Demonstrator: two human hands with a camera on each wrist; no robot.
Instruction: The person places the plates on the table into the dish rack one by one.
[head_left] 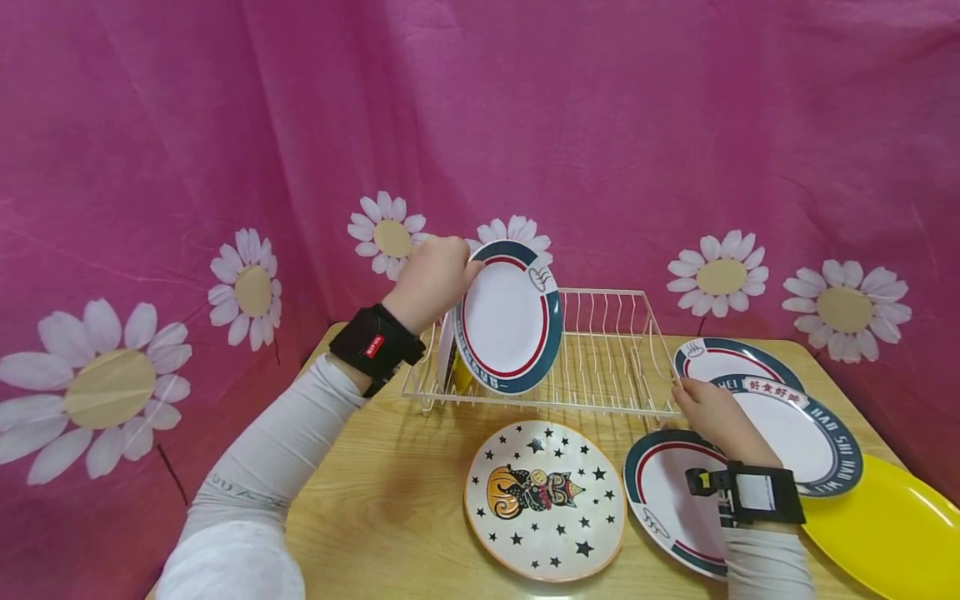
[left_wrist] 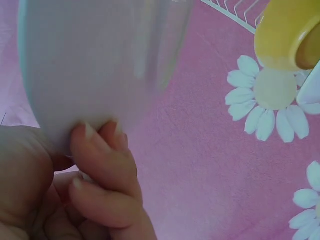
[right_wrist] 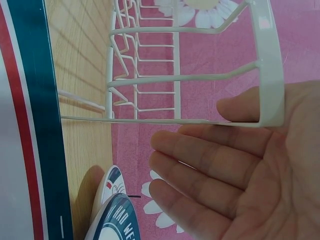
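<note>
Left wrist view: plate (left_wrist: pixel 100 65) in fingers (left_wrist: pixel 107 167), top beyond frame

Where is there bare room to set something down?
The main bare patch is the table between the left sleeve, the rack and the cat plate. The rack's right half looks free too. Crowded: the table's right side, with blue-rimmed plates, the yellow plate and the right hand.

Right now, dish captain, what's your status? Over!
Right hand holding dish rack. Left hand pinching blue-rimmed plate, raised; rack contact unclear. Starry plate in front seems no obstacle.
</note>
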